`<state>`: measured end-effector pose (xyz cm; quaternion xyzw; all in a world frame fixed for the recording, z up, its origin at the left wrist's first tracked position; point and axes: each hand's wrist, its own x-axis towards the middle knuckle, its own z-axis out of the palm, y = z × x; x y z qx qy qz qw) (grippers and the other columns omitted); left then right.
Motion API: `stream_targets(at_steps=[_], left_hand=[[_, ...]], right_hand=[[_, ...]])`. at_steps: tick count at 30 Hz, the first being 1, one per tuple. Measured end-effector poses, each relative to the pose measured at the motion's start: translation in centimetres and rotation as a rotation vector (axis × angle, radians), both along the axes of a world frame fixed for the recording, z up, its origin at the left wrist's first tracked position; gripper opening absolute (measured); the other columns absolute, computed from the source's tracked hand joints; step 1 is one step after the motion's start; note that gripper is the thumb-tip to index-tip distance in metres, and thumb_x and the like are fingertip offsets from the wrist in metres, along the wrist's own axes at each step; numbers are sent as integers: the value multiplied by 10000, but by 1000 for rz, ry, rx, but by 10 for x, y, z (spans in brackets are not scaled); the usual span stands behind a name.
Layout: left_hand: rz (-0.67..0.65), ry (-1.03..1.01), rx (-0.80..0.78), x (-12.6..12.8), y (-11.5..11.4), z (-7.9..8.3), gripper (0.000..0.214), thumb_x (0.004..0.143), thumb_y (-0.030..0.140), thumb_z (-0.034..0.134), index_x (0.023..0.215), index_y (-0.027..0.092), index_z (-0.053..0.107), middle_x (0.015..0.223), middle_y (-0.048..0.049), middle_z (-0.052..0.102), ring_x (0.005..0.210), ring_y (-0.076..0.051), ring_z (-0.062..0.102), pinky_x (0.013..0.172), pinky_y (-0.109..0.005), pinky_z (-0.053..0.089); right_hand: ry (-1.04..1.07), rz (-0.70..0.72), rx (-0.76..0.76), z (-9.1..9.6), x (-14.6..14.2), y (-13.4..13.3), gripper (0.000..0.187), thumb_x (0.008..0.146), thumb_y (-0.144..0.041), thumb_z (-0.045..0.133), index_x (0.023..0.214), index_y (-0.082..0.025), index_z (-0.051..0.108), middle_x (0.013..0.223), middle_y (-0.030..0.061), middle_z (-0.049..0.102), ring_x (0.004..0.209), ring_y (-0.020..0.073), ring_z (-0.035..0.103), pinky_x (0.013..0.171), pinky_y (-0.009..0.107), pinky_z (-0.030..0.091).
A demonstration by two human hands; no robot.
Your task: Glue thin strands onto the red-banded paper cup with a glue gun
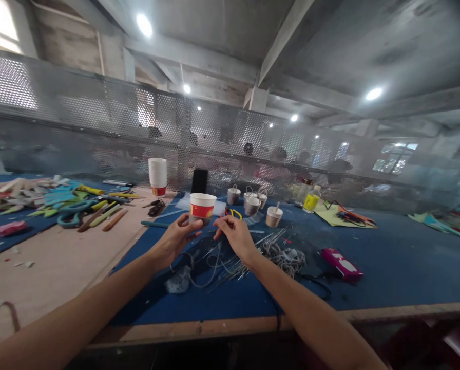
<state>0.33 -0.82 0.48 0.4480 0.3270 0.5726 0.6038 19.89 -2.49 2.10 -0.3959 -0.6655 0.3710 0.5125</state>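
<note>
Nearest, low ctr of frame, a pale bundle [178, 280] lies on the blue mat [253, 303]; a grey cord tangle [291, 262] sits R of ctr. Above, mid-frame, L hand [172, 236] holds the red-and-white cup [202, 208] off the mat, rim up: thumb & fingers clamped on its lower part. R hand [237, 236] is just beside it, fingers bent, tips close together; can't tell if there's a strand btwn them or if they touch the cup. Step in hand, prob.: working cord round the cup's base, tho detail there is too small to be sure. Next move prob. calls for a steady L grip & a fine R pinch, kept clear of the tangle. Beyond, ctr-right, small grey cups [252, 205]; ctr-left, a stack of cups [157, 172], w/ a dark phone [199, 181] btwn; far back, a mesh screen [218, 126].
</note>
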Motion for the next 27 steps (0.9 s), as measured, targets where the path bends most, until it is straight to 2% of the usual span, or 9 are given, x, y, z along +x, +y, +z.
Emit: stream_targets(at_steps=[6, 11, 15, 22, 27], left_hand=[[-76, 11, 22, -2, 4, -4, 480, 707, 327, 930, 1133, 197, 753, 1252, -125, 774, 1170, -266, 704, 943, -343, 541], [-91, 13, 9, -2, 5, -6, 476, 729, 326, 913, 1158, 193, 753, 1272, -140, 766, 1208, -278, 691, 928, -334, 549], [-102, -3, 14, -2, 2, -4, 454, 737, 318, 906, 1145, 184, 757, 1286, -143, 758, 1180, -279, 703, 901, -326, 559], [-140, 8, 30, -1, 1, -3, 488, 712, 353, 923, 1147, 194, 771, 1261, -146, 771, 1192, -301, 698, 920, -350, 556], [-165, 15, 37, -1, -1, -3, 428, 781, 345, 875, 1163, 189, 763, 1320, -142, 747, 1221, -289, 684, 938, -341, 556]], right_hand=[[18, -61, 8, 2, 0, -2, 285, 901, -470, 663, 864, -189, 694, 723, 11, 745, 760, 176, 695, 790, 274, 515], [18, -92, -2, 2, 2, -1, 271, 898, -474, 653, 861, -208, 687, 830, 21, 773, 787, 189, 705, 674, 261, 510], [-7, -109, 11, 2, 3, -1, 268, 897, -480, 648, 865, -218, 692, 875, 27, 784, 815, 199, 712, 639, 258, 500], [-18, -126, 35, 2, 3, -1, 288, 888, -497, 643, 819, -219, 662, 815, 19, 758, 762, 191, 684, 646, 266, 497], [-34, -132, 76, 0, 4, 2, 292, 893, -490, 630, 796, -216, 647, 782, 14, 742, 720, 178, 667, 665, 266, 489]])
